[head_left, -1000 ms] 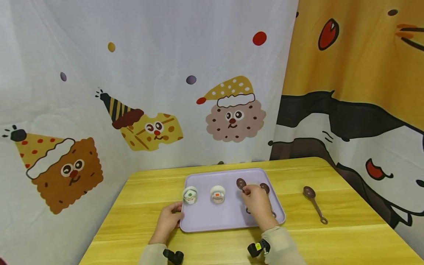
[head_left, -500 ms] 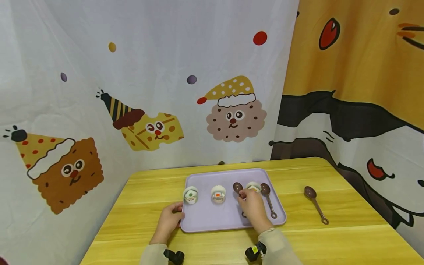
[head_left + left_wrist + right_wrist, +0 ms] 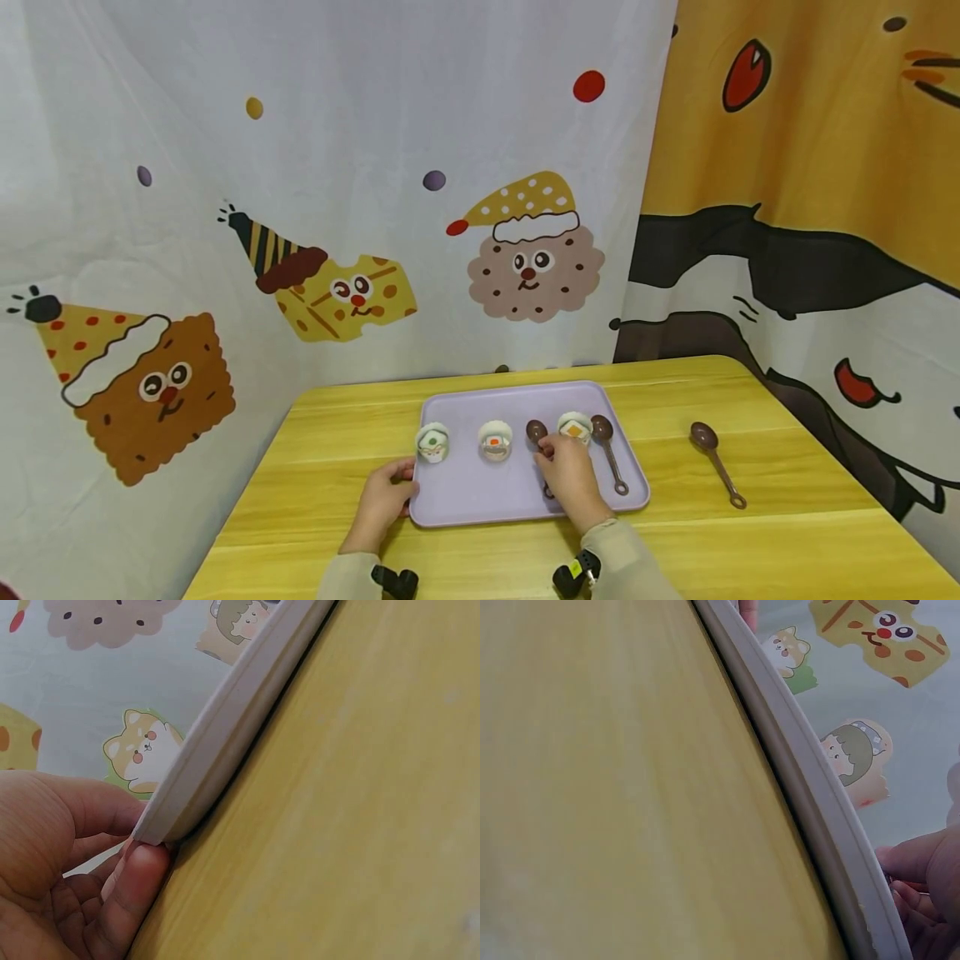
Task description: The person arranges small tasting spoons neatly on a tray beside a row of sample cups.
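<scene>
A lilac tray (image 3: 480, 492) lies on the table, and my left hand (image 3: 381, 504) grips its left edge between thumb and fingers (image 3: 105, 806). Towards the tray's right half, my right hand (image 3: 572, 477) pinches a brown spoon (image 3: 536, 431) near its neck; part of the handle is hidden. Right of that spoon stands a small white cartoon piece (image 3: 574, 426) with an orange patch, then a second brown spoon (image 3: 609, 450). A dog cartoon piece (image 3: 146, 754) stands at the tray's left end, and a girl cartoon piece (image 3: 855, 757) at its middle.
A third brown spoon (image 3: 716, 462) lies on the wood-patterned table (image 3: 780, 517), right of the tray. Behind the table hangs a printed curtain (image 3: 360, 125) with party-hat food characters.
My right hand has moved left with the brown spoon, setting it left of the white piece, which shows clearly now. My left hand stays at the tray's edge.
</scene>
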`<state>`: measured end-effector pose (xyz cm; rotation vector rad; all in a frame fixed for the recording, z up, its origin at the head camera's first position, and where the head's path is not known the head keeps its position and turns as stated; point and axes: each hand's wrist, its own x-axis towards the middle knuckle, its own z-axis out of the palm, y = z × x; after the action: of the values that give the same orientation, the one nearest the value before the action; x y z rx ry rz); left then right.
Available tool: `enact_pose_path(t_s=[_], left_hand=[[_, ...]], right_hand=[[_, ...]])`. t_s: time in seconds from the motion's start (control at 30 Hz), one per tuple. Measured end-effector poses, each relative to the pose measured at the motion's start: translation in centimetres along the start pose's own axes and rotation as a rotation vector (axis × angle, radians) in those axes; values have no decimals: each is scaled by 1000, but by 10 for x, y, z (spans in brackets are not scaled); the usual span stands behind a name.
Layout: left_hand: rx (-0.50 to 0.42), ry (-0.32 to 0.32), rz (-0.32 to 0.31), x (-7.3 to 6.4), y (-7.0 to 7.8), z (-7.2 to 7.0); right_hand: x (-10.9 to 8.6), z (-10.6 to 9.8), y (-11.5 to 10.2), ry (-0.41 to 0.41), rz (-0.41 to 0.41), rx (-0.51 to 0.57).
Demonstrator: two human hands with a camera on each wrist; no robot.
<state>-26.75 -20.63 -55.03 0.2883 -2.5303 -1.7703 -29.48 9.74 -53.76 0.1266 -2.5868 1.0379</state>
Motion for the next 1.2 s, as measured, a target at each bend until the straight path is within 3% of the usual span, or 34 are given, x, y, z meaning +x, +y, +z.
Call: enact_pose_path(t_s=[0.2,0.93,1.2], left_hand=[[-2,-4,1,-1,1,0],[11,7,-12,-3,4,0],[8,4,-6,-2,3,-1]], right_hand=[[-1,3,4,-32,28,3],[-3,3,2,-22,-6,-19],[-1,-11,-7,7,-43,-69]])
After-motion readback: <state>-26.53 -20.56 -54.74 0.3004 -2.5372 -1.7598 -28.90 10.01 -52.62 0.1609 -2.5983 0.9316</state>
